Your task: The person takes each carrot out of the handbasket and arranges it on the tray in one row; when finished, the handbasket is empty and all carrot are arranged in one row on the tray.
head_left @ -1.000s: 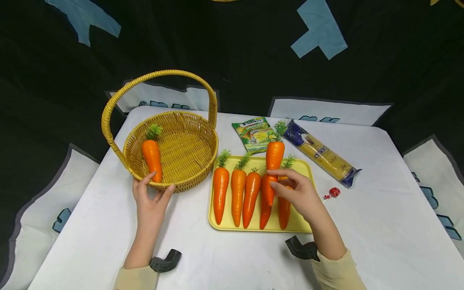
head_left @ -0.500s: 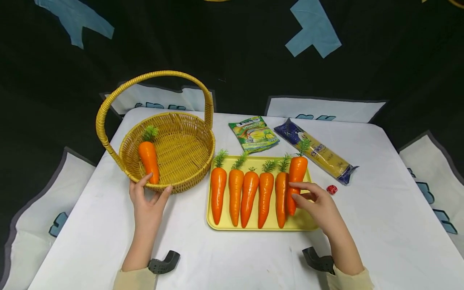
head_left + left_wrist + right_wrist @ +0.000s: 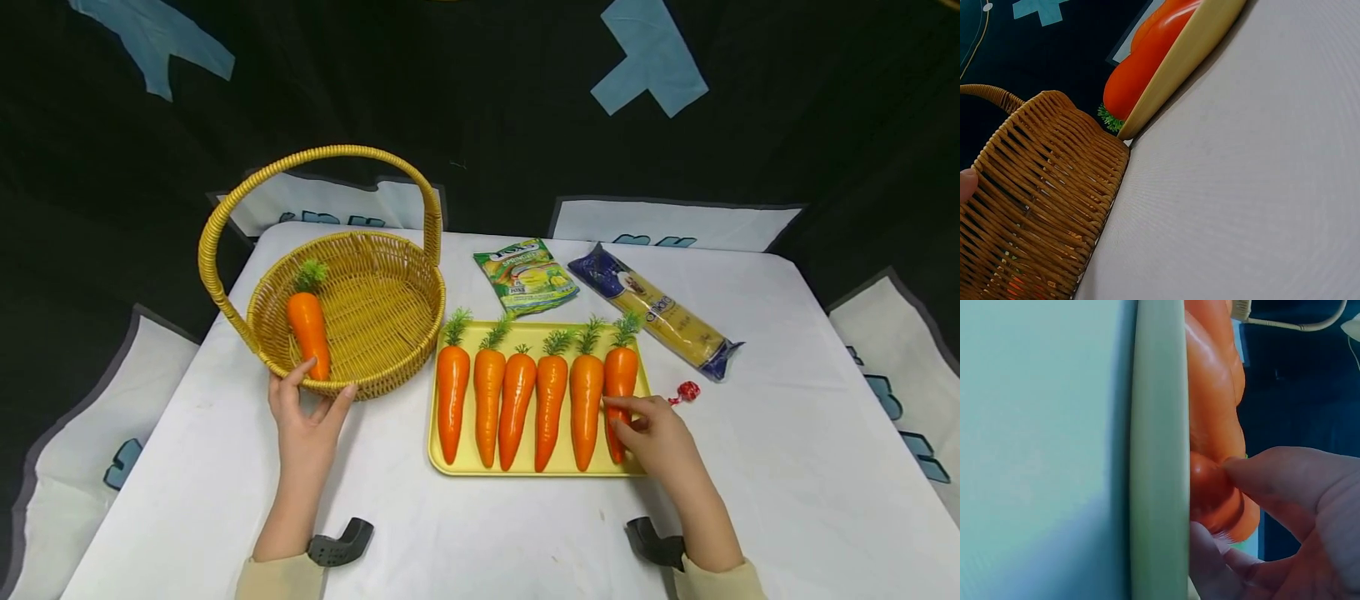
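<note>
In the head view, my left hand [image 3: 306,427] holds the front rim of a wicker basket [image 3: 378,321], its fingers and thumb spread along the edge. One toy carrot [image 3: 309,325] with a green top leans inside that basket on the left. To the right, a yellow tray [image 3: 468,446] bears a row of several orange carrots [image 3: 517,400], tops pointing away from me. My right hand [image 3: 663,437] pinches the lower part of the rightmost carrot [image 3: 621,371], which lies on the tray. The right wrist view shows thumb and finger at this carrot's tip [image 3: 1210,481].
Behind the tray lie a green seasoning packet [image 3: 527,279] and a long blue-and-yellow pasta pack [image 3: 656,312]. A red-wrapped lollipop [image 3: 686,392] is just beyond my right hand. The basket's tall handle [image 3: 330,152] arches over it. A white cloth covers the table [image 3: 510,542].
My right hand has moved right and down with the carrot, from above the row to the tray's right end. The left hand stays on the basket rim.
</note>
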Demonstrator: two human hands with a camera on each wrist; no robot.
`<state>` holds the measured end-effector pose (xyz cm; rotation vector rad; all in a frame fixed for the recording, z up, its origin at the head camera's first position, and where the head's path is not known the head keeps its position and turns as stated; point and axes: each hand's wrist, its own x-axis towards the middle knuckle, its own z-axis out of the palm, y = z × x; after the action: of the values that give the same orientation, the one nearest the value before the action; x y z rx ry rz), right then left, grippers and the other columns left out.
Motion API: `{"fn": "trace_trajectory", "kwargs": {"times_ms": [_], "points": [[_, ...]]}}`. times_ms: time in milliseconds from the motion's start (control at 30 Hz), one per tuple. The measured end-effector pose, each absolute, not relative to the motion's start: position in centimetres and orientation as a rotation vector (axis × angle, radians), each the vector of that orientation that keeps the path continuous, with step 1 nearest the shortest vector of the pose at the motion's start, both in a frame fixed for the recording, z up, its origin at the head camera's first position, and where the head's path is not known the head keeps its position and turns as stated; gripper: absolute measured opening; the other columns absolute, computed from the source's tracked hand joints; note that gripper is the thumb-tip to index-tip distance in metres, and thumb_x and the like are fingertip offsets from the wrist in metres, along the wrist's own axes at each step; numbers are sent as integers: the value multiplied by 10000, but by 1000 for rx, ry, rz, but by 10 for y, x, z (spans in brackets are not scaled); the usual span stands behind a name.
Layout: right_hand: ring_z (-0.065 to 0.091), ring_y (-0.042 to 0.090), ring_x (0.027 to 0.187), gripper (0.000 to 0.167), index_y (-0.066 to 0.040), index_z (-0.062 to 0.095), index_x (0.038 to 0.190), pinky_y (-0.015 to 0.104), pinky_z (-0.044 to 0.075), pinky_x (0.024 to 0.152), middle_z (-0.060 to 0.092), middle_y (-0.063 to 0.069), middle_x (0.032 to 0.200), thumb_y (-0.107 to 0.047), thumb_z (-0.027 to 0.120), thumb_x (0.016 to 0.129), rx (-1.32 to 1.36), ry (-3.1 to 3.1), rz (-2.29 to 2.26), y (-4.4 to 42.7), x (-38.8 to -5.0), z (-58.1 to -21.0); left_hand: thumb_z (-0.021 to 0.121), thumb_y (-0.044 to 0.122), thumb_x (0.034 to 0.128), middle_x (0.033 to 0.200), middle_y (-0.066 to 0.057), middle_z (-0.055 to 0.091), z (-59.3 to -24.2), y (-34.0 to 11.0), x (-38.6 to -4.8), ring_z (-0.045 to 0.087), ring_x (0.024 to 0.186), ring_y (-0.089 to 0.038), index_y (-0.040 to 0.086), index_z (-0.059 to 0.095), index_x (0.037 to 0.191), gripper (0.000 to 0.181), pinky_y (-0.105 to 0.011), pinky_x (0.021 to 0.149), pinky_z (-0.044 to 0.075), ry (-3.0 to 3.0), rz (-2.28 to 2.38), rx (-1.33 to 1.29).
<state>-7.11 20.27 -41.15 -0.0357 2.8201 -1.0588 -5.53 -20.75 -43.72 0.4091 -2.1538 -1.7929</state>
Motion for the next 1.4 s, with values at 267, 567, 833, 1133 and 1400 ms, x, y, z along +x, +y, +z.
{"fn": "trace_trajectory", "kwargs": {"times_ms": [267, 567, 833, 1133, 1400], "points": [[490, 237, 770, 285, -101, 686, 1188, 317, 405, 602, 534, 145, 1013, -127, 637, 908, -17, 2841, -918, 191, -71, -411, 698, 79, 886, 1578, 5, -96, -436, -206, -55, 167, 1399, -241, 80, 362, 1425, 635, -464, 1003, 406, -2144, -1792, 394], [501, 240, 773, 229, -118, 703, 1116, 301, 422, 589, 530, 143, 1040, -130, 638, 897, -16, 2844, -837, 184, -66, -408, 698, 84, 888, 1574, -8, -98, -437, -206, -54, 172, 1400, -258, 74, 353, 1422, 636, -506, 1018, 380, -2149, -1788, 369], [559, 330, 969, 315, -136, 667, 1228, 480, 498, 786, 569, 178, 1225, -193, 641, 919, -43, 2832, -777, 185, -62, -400, 703, 42, 874, 1576, -28, -109, -441, -208, -55, 165, 1396, -254, 50, 358, 1415, 642, -534, 1011, 378, -2129, -1799, 360], [561, 420, 1071, 353, -113, 630, 1275, 556, 493, 853, 524, 222, 1289, -162, 642, 926, -101, 2941, -834, 184, -66, -383, 705, 61, 877, 1575, -19, -61, -438, -206, -53, 213, 1375, -247, 58, 369, 1406, 627, -501, 993, 406, -2117, -1787, 351], [551, 352, 1109, 440, -134, 559, 1354, 523, 496, 880, 540, 150, 1317, -182, 659, 928, -214, 2877, -1070, 165, -86, -373, 702, 60, 879, 1576, -8, -90, -440, -206, -53, 194, 1380, -236, 55, 368, 1408, 625, -509, 993, 405, -2106, -1808, 333]]}}
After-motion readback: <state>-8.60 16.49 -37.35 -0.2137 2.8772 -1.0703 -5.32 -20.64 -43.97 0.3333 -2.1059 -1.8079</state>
